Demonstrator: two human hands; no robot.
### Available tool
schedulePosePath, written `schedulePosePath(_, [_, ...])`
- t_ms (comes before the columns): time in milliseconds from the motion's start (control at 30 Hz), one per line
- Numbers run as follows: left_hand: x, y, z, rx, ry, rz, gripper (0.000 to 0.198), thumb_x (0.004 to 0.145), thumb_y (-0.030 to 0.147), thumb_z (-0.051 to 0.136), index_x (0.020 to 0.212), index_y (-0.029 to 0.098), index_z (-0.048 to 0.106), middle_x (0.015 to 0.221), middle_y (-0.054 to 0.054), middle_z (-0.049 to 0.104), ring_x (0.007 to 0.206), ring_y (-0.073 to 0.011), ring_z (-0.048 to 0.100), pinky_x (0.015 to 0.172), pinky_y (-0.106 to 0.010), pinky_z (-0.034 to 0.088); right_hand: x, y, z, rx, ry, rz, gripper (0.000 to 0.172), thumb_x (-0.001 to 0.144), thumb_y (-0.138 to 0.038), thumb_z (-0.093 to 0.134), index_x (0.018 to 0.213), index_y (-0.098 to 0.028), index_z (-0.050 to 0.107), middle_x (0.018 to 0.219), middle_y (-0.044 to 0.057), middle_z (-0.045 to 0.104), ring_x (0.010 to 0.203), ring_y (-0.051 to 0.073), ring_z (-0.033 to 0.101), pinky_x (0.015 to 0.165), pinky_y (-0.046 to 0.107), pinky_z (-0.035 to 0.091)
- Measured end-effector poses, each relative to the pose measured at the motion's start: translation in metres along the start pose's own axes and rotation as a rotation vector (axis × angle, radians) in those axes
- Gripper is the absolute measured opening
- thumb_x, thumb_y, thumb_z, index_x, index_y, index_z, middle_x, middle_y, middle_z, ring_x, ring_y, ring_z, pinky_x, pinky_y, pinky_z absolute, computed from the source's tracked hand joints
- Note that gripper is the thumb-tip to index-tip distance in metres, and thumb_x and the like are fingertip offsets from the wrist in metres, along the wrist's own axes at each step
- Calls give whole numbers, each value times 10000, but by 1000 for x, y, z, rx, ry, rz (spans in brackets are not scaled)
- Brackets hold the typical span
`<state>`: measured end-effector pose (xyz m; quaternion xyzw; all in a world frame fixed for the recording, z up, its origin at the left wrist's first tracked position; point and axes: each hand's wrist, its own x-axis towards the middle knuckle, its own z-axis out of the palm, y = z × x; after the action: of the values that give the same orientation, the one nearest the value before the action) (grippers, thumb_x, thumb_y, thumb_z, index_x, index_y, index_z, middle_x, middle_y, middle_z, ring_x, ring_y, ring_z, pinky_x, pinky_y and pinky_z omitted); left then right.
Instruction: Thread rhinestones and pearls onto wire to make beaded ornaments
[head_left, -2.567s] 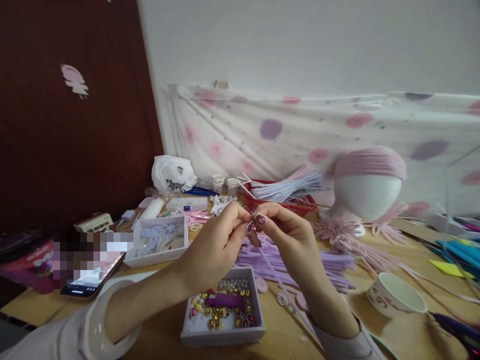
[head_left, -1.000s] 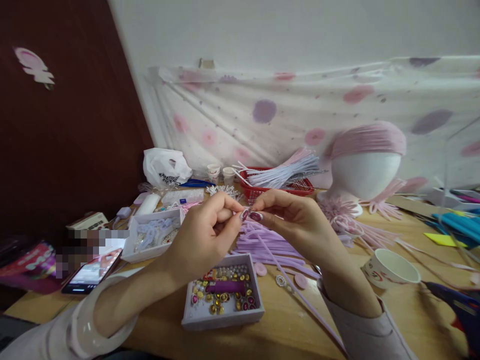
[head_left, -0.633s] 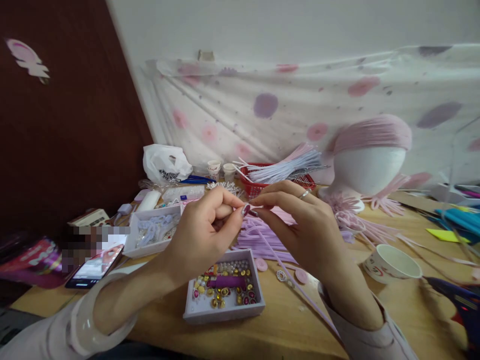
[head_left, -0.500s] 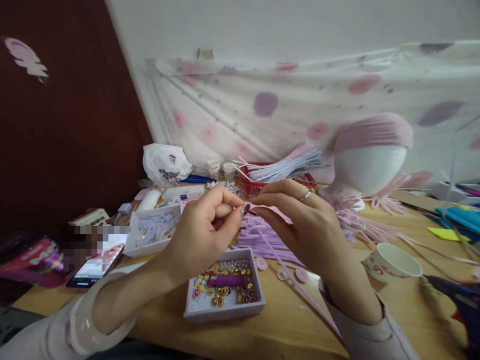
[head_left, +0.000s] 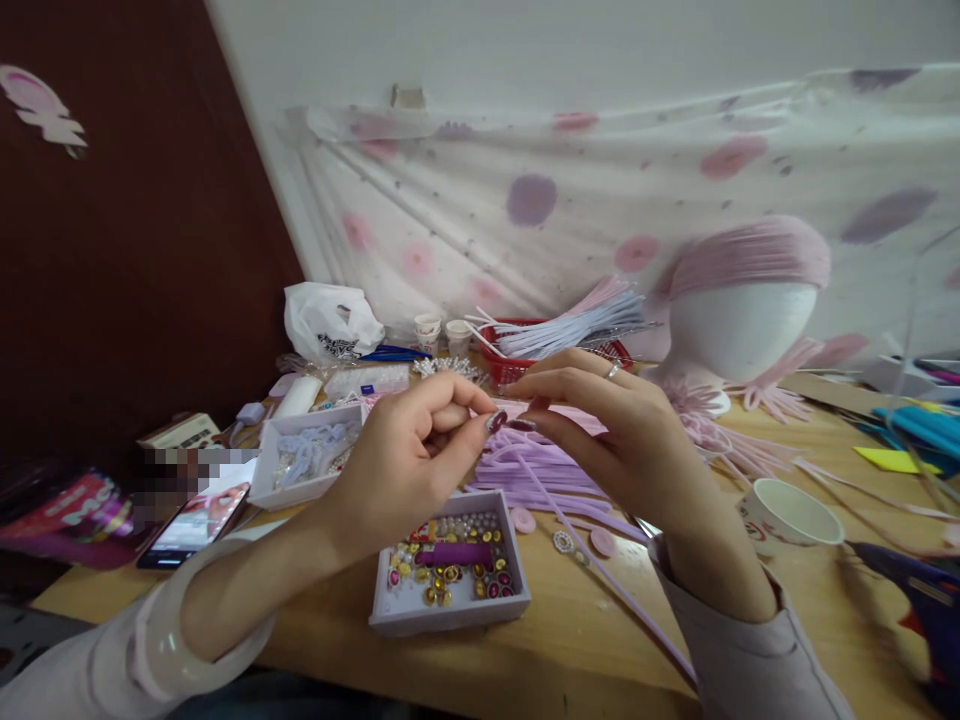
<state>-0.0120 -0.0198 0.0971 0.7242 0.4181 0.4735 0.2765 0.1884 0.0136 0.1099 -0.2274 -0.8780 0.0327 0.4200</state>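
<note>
My left hand (head_left: 424,455) is closed in a pinch, thumb against index finger, and whatever it grips is too small or hidden to name. Close beside its fingertips, the curved fingers and thumb of my right hand (head_left: 619,425) come together; what lies between them cannot be made out. Beneath the hands spreads a bundle of lilac fuzzy stems (head_left: 517,475). A white box (head_left: 450,620) of pearls, gold beads and gems stands in front of me. To its right lie a round rhinestone piece (head_left: 562,542) and pink discs (head_left: 602,542).
Another white box (head_left: 300,490) with pale stems stands left, near a phone (head_left: 195,520). Behind are a red basket (head_left: 502,370) of stems and a white head form (head_left: 742,330) in a pink cap. At right sit a paper cup (head_left: 791,515) and a glue gun (head_left: 915,600).
My right hand has shifted slightly right, and its fingertips sit a little farther from the left ones. The left hand keeps its pinch. The view has tilted slightly.
</note>
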Motion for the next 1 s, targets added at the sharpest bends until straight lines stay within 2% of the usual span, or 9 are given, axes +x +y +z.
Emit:
schedulePosePath(100, [0, -2, 0, 6, -22, -4, 83, 899, 235, 536, 902, 190, 606, 554, 62, 474, 475, -88, 395, 445, -204, 296, -1, 1, -1, 67, -19, 20, 100, 958, -181, 590, 1007, -211, 673, 918, 33, 707, 857, 176, 662, 753, 294, 514])
schedulePosePath(200, [1, -3, 0, 48, -20, 21, 86, 899, 217, 533, 913, 188, 614, 541, 67, 466, 476, -88, 399, 448, -206, 303, -1, 2, -2, 98, -42, 36, 62, 955, -187, 604, 958, -199, 665, 882, 24, 699, 824, 160, 647, 735, 273, 495])
schedulePosePath(367, [1, -4, 1, 206, -6, 196, 100, 898, 161, 533, 925, 174, 629, 500, 101, 408, 440, -67, 373, 438, -191, 302, 0, 1, -4, 113, -76, 64, 53, 930, -171, 611, 898, -193, 647, 829, 23, 701, 769, 160, 638, 694, 270, 482])
schedulePosePath(467, [1, -5, 3, 347, 39, 332, 111, 892, 129, 535, 913, 165, 638, 512, 85, 527, 440, -63, 453, 466, -188, 357, 0, -1, -4, 131, -87, 93, 59, 917, -176, 616, 863, -191, 637, 783, 16, 694, 729, 153, 631, 674, 266, 474])
schedulePosePath(567, [0, -5, 4, 445, 75, 458, 118, 893, 115, 541, 890, 174, 642, 636, 35, 684, 497, -74, 572, 512, -189, 428, -1, -1, -3, 180, -75, 103, 92, 906, -188, 629, 815, -190, 622, 744, 9, 673, 704, 151, 613, 656, 265, 468])
schedulePosePath(700, [0, -5, 5, 523, 123, 597, 120, 875, 84, 572, 843, 180, 636, 708, 21, 745, 552, -81, 628, 553, -187, 468, -2, -2, -3, 260, -66, 131, 135, 903, -187, 644, 774, -187, 602, 719, 0, 645, 683, 139, 592, 647, 258, 461])
schedulePosePath(833, [0, -4, 4, 567, 132, 666, 108, 881, 75, 578, 862, 164, 636, 747, 3, 766, 605, -90, 666, 609, -189, 500, -3, -2, -7, 353, -111, 196, 165, 912, -262, 653, 775, -177, 620, 746, 16, 651, 718, 152, 603, 681, 273, 477])
schedulePosePath(1000, [-1, -4, 4, 593, 87, 673, 104, 902, 100, 561, 899, 171, 637, 755, 2, 766, 635, -108, 688, 624, -206, 518, -3, 1, -14, 391, -180, 228, 246, 929, -381, 626, 799, -175, 659, 758, 36, 689, 732, 172, 627, 700, 297, 497])
